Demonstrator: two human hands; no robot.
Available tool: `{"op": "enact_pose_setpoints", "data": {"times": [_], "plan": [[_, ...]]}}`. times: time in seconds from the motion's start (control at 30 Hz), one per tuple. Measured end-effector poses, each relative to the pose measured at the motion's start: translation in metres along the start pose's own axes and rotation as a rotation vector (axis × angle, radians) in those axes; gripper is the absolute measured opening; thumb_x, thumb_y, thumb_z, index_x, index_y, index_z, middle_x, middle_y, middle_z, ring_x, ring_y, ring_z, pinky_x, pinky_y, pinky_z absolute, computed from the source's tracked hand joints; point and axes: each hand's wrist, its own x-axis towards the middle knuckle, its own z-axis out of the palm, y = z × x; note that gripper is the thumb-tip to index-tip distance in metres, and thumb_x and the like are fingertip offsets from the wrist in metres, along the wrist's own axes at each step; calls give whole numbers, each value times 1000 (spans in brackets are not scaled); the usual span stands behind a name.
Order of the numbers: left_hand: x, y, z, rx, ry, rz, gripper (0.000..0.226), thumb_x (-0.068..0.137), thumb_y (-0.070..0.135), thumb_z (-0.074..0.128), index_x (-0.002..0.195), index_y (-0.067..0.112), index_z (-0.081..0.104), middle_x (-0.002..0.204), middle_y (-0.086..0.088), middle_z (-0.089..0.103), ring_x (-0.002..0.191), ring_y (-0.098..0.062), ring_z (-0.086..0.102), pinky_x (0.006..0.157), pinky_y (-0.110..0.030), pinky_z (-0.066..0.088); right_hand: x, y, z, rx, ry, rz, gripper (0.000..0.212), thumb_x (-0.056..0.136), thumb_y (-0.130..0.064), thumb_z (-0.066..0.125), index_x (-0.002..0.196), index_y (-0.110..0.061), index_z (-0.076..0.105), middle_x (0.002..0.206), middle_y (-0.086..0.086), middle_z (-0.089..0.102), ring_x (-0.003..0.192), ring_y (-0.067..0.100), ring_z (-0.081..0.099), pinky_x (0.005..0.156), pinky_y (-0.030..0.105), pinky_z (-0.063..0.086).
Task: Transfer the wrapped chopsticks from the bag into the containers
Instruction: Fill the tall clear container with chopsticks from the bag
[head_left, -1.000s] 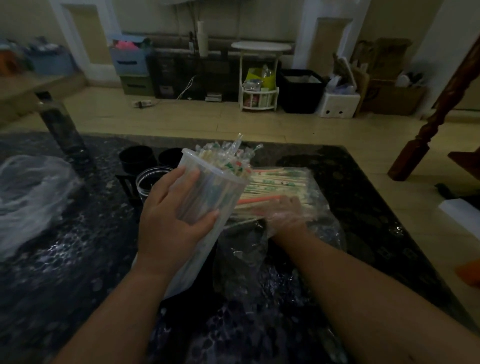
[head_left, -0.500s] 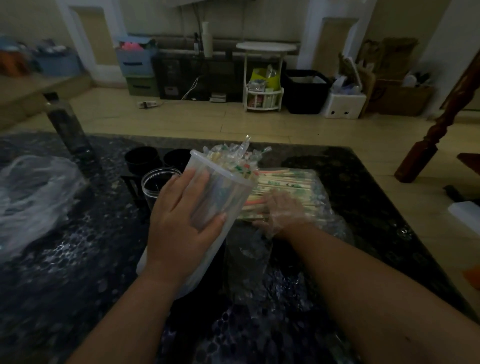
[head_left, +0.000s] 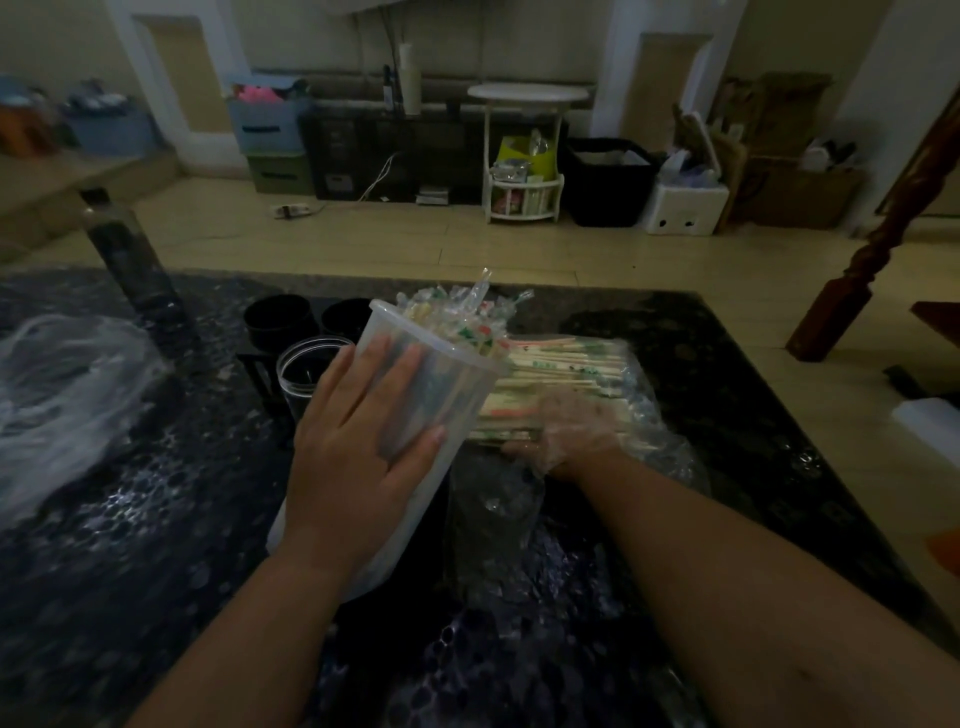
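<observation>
Not much has moved since a moment ago; both hands stay where they were. From the head view, the left hand (head_left: 358, 457) holds the big clear container (head_left: 460, 384), tipped toward the bag (head_left: 660, 441), with fingers and thumb spread round its side. Many wrapped chopsticks (head_left: 561, 364) lie in the bag on the dark table (head_left: 156, 545), and more poke out of the container's top. The right hand (head_left: 571, 434) is inside the bag on the pile. The plastic blurs it, so I cannot tell if it is gripping. This looks like the grab step. Next, the hand needs a firm bunch, pulled out and slid into the open mouth. A small clear jar (head_left: 306, 369) waits nearby.
</observation>
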Motion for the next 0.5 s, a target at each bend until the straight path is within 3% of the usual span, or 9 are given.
{"op": "enact_pose_setpoints", "data": {"times": [0.07, 0.17, 0.27, 0.4, 0.5], "plan": [[1, -1, 0, -8, -8, -12, 63, 88, 48, 56, 145, 28, 41, 151, 13, 31, 144, -26, 29, 113, -50, 31, 0, 3, -1, 136, -143, 8, 75, 83, -67, 59, 145, -27, 43, 154, 1, 35, 139, 24, 34, 113, 31, 24], [2, 0, 1, -7, -26, -17, 63, 87, 49, 56, 145, 29, 41, 151, 12, 32, 143, -26, 30, 113, -51, 32, 3, 2, 1, 96, -99, 66, 97, 65, -90, 49, 143, -32, 46, 154, 3, 36, 139, 28, 34, 114, 39, 26], [2, 1, 1, -2, -38, -19, 63, 87, 49, 55, 146, 31, 40, 151, 14, 31, 143, -25, 29, 113, -49, 31, -1, 2, 7, -83, -24, 64, 102, 64, -94, 41, 146, -34, 38, 154, 5, 32, 140, 32, 31, 114, 47, 26], [2, 1, 0, -2, -41, -11, 63, 87, 49, 55, 145, 30, 41, 150, 14, 30, 143, -25, 29, 114, -44, 28, -35, 3, 20, -34, 139, 21, 74, 71, -88, 38, 126, -40, 51, 127, -2, 51, 120, 27, 49, 103, 46, 37], [1, 2, -1, -3, -37, -19, 62, 87, 50, 53, 144, 27, 44, 149, 14, 31, 143, -26, 29, 114, -43, 27, -58, -1, 30, -55, 152, 19, 67, 72, -86, 40, 115, -37, 56, 117, -4, 52, 109, 25, 49, 96, 43, 38]]}}
